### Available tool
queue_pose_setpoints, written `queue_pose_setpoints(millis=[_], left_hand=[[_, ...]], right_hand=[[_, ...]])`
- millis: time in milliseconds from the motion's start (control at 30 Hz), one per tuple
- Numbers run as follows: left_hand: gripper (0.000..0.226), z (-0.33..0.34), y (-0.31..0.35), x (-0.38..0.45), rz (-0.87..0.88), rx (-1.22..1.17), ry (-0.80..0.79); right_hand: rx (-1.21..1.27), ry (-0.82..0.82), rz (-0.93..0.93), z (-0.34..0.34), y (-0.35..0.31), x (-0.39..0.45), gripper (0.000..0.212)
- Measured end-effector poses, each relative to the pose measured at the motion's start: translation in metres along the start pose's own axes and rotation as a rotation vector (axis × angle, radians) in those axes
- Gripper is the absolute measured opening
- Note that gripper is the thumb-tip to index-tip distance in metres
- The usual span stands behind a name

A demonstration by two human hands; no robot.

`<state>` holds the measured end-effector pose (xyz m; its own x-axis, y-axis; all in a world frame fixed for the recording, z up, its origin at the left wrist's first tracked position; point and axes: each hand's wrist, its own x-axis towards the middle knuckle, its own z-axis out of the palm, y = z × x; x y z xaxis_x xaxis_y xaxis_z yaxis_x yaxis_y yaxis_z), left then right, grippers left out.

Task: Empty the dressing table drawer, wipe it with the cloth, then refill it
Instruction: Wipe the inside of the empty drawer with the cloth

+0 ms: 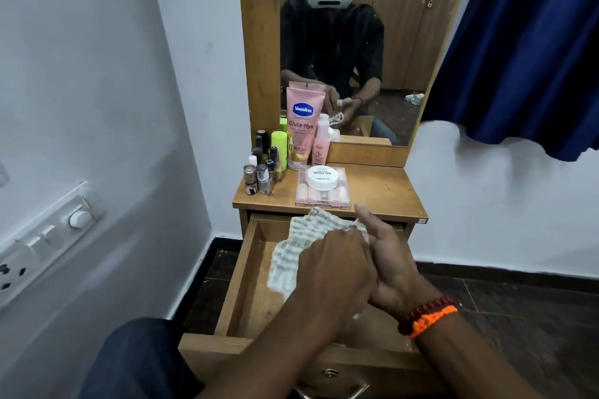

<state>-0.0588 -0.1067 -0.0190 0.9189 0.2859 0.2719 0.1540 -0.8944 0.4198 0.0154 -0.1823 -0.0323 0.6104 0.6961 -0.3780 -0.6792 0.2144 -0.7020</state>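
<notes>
Two hands meet over the open drawer (259,285) of the dressing bench (382,191). The left hand (330,272) grips a striped cloth (301,246), which hangs bunched above the drawer's bare wooden floor; the right hand (389,256), with beaded and orange bands at the wrist, presses against the left with fingers straight, touching the cloth's upper edge. On the bench top stand nail polish bottles (261,172), a pink lotion tube (303,129), a small pink bottle (321,142) and a clear case (323,194) with a white jar (322,177) on it.
</notes>
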Motion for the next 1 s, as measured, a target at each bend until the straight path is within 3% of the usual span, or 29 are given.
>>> queue_pose_setpoints(millis=[100,167,267,367,433,500,567,667,833,1000], left_hand=[[0.035,0.006,-0.018,-0.010,-0.018,-0.121,-0.096],[0.034,0.003,-0.042,-0.020,-0.028,-0.148,-0.157],[0.033,-0.011,-0.088,-0.035,-0.132,-0.081,-0.051],[0.029,-0.020,-0.131,-0.046,-0.303,0.010,0.081],[0.038,-0.019,-0.147,-0.051,-0.402,0.057,-0.002],[0.042,-0.016,-0.149,-0.056,-0.426,0.037,-0.108],[0.040,-0.014,-0.151,-0.060,-0.393,0.024,-0.126],[0.032,-0.014,-0.155,-0.061,-0.379,-0.035,-0.080],[0.033,-0.012,-0.152,-0.060,-0.412,-0.099,-0.105],[0.036,-0.012,-0.155,-0.059,-0.436,-0.151,-0.108]], right_hand=[[-0.226,0.158,0.067,-0.019,0.009,0.023,0.030],[-0.693,0.382,0.017,-0.040,0.012,0.032,0.018],[-1.475,0.540,-0.119,-0.058,0.012,0.022,0.013],[-1.817,0.567,-0.401,-0.047,0.020,0.011,0.027],[-1.819,0.387,-0.491,-0.031,0.033,0.013,0.038],[-1.834,0.199,-0.413,-0.019,0.047,0.024,0.038],[-1.959,0.113,-0.281,-0.019,0.057,0.040,0.044],[-2.125,0.196,-0.099,-0.027,0.059,0.055,0.060],[-2.185,0.301,-0.022,-0.027,0.060,0.068,0.069],[-2.209,0.364,-0.116,-0.017,0.077,0.088,0.078]])
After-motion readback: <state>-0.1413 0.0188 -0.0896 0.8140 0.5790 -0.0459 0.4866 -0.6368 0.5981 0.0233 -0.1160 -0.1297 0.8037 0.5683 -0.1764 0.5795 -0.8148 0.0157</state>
